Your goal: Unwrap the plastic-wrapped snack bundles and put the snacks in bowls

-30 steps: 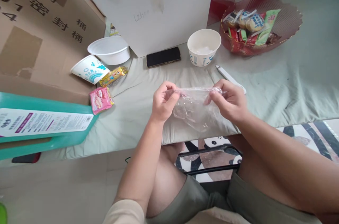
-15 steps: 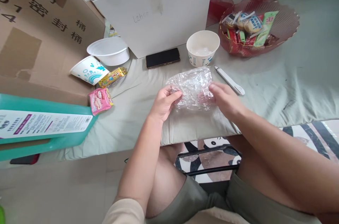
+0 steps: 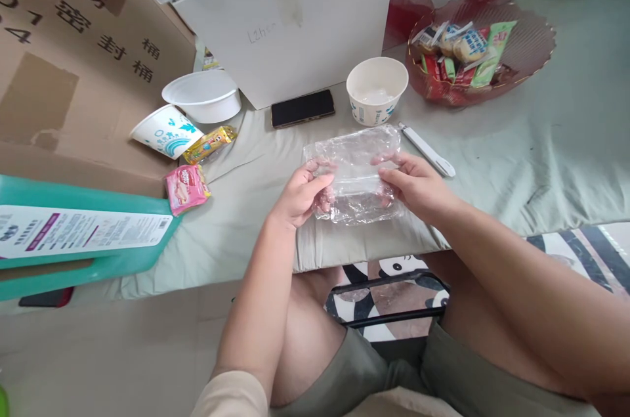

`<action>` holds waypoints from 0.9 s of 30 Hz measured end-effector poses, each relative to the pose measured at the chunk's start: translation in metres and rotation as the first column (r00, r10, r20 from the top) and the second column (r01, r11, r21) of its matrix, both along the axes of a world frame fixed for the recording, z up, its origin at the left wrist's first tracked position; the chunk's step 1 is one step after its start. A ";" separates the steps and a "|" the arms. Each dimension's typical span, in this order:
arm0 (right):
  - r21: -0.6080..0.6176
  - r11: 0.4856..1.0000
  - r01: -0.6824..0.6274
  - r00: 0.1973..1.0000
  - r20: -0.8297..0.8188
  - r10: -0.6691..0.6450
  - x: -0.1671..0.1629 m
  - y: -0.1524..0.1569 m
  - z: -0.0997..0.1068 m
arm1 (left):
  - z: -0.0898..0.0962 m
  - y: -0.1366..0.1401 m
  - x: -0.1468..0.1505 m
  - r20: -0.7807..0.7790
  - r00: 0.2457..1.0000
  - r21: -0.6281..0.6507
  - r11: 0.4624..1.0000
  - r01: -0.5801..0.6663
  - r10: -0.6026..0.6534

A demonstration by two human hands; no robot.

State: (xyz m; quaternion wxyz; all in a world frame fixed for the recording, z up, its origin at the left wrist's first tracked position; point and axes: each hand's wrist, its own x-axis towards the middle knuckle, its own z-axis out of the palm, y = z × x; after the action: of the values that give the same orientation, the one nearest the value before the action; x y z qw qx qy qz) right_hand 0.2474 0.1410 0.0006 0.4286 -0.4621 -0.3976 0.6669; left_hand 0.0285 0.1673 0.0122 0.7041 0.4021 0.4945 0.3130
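Clear plastic bag (image 3: 361,151), thin, super crinkly, shiny highlights all over. See-through enough that fingertips show through it. Opened out wide and pretty flat, gripped at left and right sides. Paler straight band across lower half, fold or seam, can't tell which. Close to front edge of cloth-covered worktop (image 3: 246,197), long sides roughly along that edge, far right corner sitting bit further back than far left one.
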 end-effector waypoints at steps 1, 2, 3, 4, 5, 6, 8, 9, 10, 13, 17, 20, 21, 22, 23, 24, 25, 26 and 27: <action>0.014 1.000 0.016 0.999 -0.035 -0.015 0.000 0.000 0.000 | 0.000 0.001 -0.001 0.033 0.999 0.017 0.999 -0.031 0.030; 0.030 0.999 0.033 0.997 -0.075 -0.031 -0.001 0.000 0.001 | 0.000 0.001 -0.002 0.066 0.996 0.035 0.997 -0.062 0.060; 0.042 0.998 0.046 0.993 -0.112 -0.041 -0.001 0.000 0.002 | 0.000 0.002 -0.003 0.097 0.992 0.050 0.995 -0.084 0.079; 0.049 0.997 0.055 0.989 -0.142 -0.047 -0.001 0.001 0.003 | 0.001 0.002 -0.004 0.121 0.989 0.061 0.993 -0.097 0.089; 0.046 0.997 0.053 0.986 -0.163 -0.045 0.000 0.001 0.004 | 0.001 0.003 -0.005 0.135 0.987 0.070 0.992 -0.101 0.091; 0.037 0.998 0.042 0.983 -0.178 -0.035 0.001 0.002 0.005 | 0.002 0.003 -0.005 0.142 0.986 0.079 0.992 -0.101 0.089; 0.016 1.000 -0.005 0.983 -0.186 0.008 0.003 0.004 0.005 | 0.002 0.005 -0.006 0.141 0.987 0.100 0.991 -0.094 0.079; 0.007 1.000 -0.022 0.984 -0.179 0.023 0.004 0.004 0.004 | 0.002 0.005 -0.006 0.130 0.989 0.109 0.990 -0.091 0.076; -0.002 1.000 -0.024 0.987 -0.158 0.023 0.005 0.005 0.004 | 0.001 0.006 -0.006 0.108 0.991 0.119 0.989 -0.092 0.079; 0.010 0.999 0.044 0.999 -0.001 -0.044 0.004 0.005 0.001 | -0.005 0.006 -0.004 0.002 0.995 0.139 0.985 -0.101 0.102; 0.027 0.982 0.185 0.983 -0.003 -0.185 0.000 0.003 -0.001 | -0.011 0.002 -0.002 -0.090 0.986 0.214 0.970 -0.118 0.139; -0.034 0.990 0.140 0.986 -0.090 -0.143 -0.001 0.002 -0.001 | -0.013 0.000 0.001 -0.063 0.990 0.267 0.958 -0.102 0.123; -0.049 0.995 0.088 0.991 -0.097 -0.092 -0.001 0.001 -0.001 | -0.014 0.001 0.001 -0.052 0.993 0.279 0.956 -0.088 0.106; -0.056 0.997 0.043 0.994 -0.097 -0.048 -0.002 0.001 -0.001 | -0.015 0.002 0.002 -0.052 0.993 0.299 0.950 -0.085 0.105; -0.058 0.998 0.015 0.996 -0.088 -0.020 -0.002 0.001 -0.001 | -0.016 0.004 0.004 -0.068 0.988 0.334 0.937 -0.105 0.135; -0.050 0.999 0.014 0.998 -0.067 -0.017 -0.002 0.001 -0.001 | -0.018 0.006 0.005 -0.103 0.972 0.388 0.909 -0.155 0.210; -0.031 0.999 0.040 0.999 -0.031 -0.041 -0.003 0.000 -0.002 | -0.019 0.007 0.006 -0.147 0.937 0.459 0.861 -0.220 0.318; -0.002 0.996 0.084 0.996 0.019 -0.084 -0.003 0.000 -0.002 | -0.021 0.008 0.008 -0.184 0.884 0.537 0.798 -0.275 0.429; 0.030 0.991 0.128 0.988 0.080 -0.130 -0.004 -0.001 -0.002 | -0.022 0.008 0.011 -0.203 0.836 0.607 0.736 -0.302 0.510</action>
State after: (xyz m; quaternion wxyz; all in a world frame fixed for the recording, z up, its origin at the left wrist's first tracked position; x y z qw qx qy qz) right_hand 0.2431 0.1400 -0.0010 0.4601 -0.5084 -0.3920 0.6134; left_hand 0.0393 0.1752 -0.0100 0.3686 0.5169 0.5786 0.5120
